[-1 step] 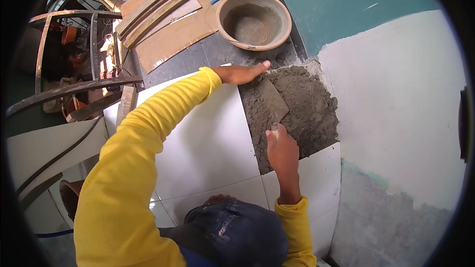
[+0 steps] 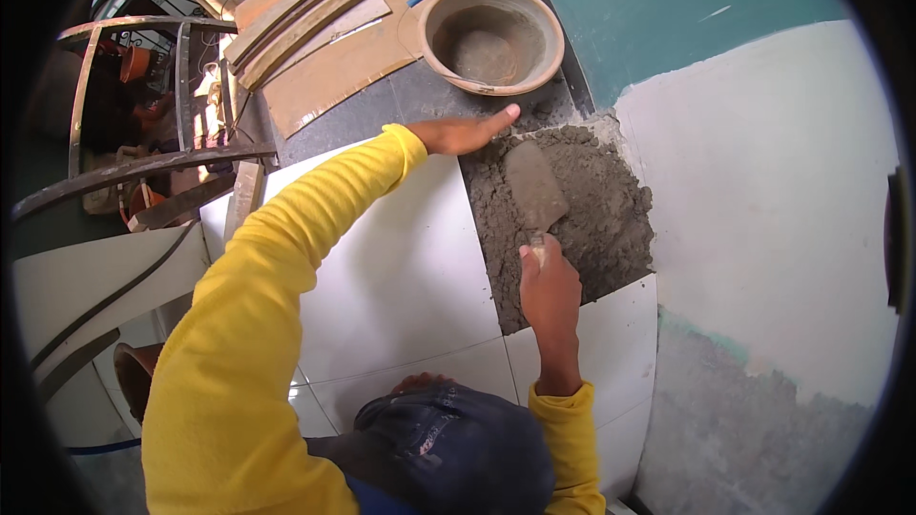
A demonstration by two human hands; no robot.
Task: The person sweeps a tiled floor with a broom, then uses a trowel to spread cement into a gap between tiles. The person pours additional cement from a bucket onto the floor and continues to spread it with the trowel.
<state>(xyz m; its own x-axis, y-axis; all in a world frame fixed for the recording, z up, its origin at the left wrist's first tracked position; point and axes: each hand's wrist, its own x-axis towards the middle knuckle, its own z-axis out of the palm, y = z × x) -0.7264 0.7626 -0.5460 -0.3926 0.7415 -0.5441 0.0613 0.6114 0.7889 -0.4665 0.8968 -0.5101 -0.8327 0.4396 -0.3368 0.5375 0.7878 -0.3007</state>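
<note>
A trowel (image 2: 534,183) lies with its grey blade flat against a bed of wet mortar (image 2: 606,200) that fills a square gap in the floor. My right hand (image 2: 551,291) is closed round the trowel's short handle, just in front of the blade. My left hand (image 2: 465,133) is stretched out at the far left edge of the mortar, over the corner of a white tile (image 2: 382,257), with nothing visible in it. Its underside is hidden. The mortar looks rough and lumpy on the left and right of the blade.
A clay-coloured basin (image 2: 544,62) with grey residue stands just beyond the mortar. Wooden strips (image 2: 315,27) lie on cardboard (image 2: 334,81) at the far left. A part-plastered wall (image 2: 754,181) rises on the right. A metal frame (image 2: 143,167) stands at the left.
The trowel blade has shifted slightly right and turned more upright in the picture. My right hand has moved a little right with it; my left hand has barely moved.
</note>
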